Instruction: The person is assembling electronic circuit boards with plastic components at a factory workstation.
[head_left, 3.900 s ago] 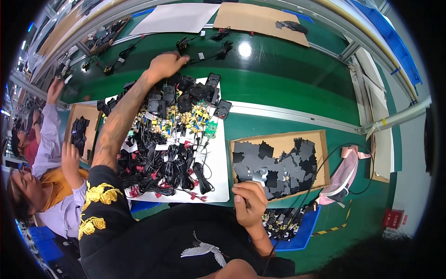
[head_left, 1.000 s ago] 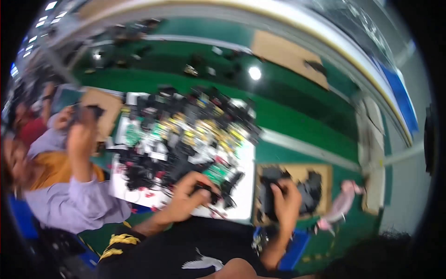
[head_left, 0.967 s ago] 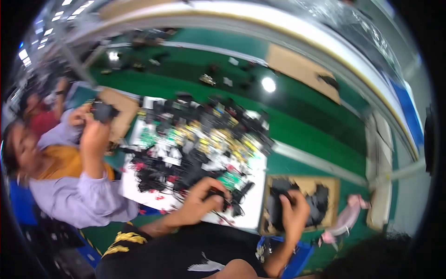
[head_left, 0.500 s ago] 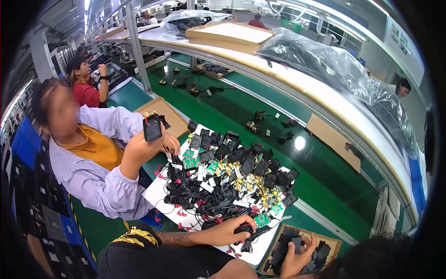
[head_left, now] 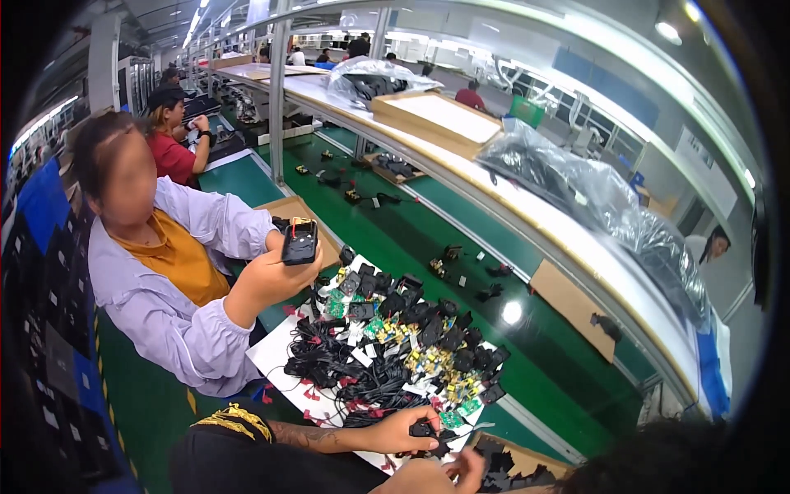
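Note:
My left hand (head_left: 393, 434) is closed around a small black plastic casing (head_left: 422, 430) at the near edge of a white board (head_left: 278, 352). Just to its right, my right hand (head_left: 432, 477) is raised close to the casing. Its fingers are bent and partly smeared, so whether they hold anything does not show. Beside my hands lies a heap of black cables (head_left: 325, 354) with red connectors. Green circuit boards (head_left: 451, 420), yellow-topped components (head_left: 424, 362) and black casings (head_left: 457, 336) are piled beyond them.
At the right stands a cardboard tray (head_left: 535, 455) of flat black pieces (head_left: 498, 458). Across the corner, a co-worker in a pale jacket holds up an open black casing (head_left: 301, 249) with a red wire. A green conveyor (head_left: 411, 222) runs behind, under a raised shelf (head_left: 461, 177).
My right hand has moved left from over the cardboard tray to beside my left hand. The co-worker has lowered and turned the casing. The whole view has shifted a little.

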Motion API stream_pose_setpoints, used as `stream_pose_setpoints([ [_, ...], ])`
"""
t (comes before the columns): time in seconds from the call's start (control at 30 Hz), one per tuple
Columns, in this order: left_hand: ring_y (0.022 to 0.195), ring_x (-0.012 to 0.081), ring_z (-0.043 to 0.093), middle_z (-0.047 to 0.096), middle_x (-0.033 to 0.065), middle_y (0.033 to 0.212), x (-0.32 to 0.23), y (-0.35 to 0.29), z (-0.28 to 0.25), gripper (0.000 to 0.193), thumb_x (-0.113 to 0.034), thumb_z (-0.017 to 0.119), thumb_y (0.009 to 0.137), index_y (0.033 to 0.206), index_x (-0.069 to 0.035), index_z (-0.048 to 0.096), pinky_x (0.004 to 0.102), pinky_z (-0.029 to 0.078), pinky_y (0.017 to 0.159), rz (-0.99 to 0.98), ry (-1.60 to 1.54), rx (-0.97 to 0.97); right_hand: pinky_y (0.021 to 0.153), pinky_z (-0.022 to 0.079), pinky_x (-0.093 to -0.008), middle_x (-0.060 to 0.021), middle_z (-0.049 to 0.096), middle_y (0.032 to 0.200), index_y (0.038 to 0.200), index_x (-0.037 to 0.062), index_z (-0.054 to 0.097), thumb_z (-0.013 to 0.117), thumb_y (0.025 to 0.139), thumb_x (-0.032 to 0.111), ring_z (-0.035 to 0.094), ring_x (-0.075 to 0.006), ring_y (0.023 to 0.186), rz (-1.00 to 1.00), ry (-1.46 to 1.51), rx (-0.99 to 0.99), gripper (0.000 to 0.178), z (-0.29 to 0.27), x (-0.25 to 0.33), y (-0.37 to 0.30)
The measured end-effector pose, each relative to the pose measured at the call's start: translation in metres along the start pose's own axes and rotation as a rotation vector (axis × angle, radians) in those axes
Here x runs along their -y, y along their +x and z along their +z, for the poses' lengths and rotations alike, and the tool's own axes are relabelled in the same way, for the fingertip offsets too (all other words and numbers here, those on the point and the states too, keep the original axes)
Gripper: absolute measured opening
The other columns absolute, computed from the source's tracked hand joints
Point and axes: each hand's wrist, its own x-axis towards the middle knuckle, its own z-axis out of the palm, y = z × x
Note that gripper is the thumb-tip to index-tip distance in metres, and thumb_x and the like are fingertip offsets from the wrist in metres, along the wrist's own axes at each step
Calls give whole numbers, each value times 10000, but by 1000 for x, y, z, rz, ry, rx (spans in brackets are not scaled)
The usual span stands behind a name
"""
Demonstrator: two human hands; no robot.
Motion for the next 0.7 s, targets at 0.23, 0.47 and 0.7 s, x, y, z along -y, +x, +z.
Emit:
stream_pose_setpoints([
  [0.23, 657, 59, 613, 601, 12, 959, -17, -11, 4, 288, -152, 730, 986, 1180, -74, 532, 233, 495, 594, 41, 53, -32, 1070, 437, -402, -187, 567, 1376, 1498, 30, 430, 751, 940, 201, 559, -295, 1261, -207, -1, -72, 666, 4, 36, 10],
  [0.47, 689, 76, 627, 662, 15, 1006, 15, -3, 2, 277, -197, 740, 979, 1169, -82, 576, 278, 504, 622, 400, 468, -79, 1042, 449, -397, -180, 584, 1335, 1464, 22, 450, 737, 946, 189, 576, -288, 1219, -244, 43, -263, 616, 32, 32, -15],
  [0.7, 719, 104, 665, 682, 70, 913, -9, -12, 3, 254, 6, 748, 901, 1078, -27, 569, 270, 529, 620, 104, 390, -136, 1013, 460, -392, -173, 600, 1293, 1431, 15, 471, 723, 951, 177, 594, -281, 1177, 159, 58, -858, 566, 103, 33, -118],
])
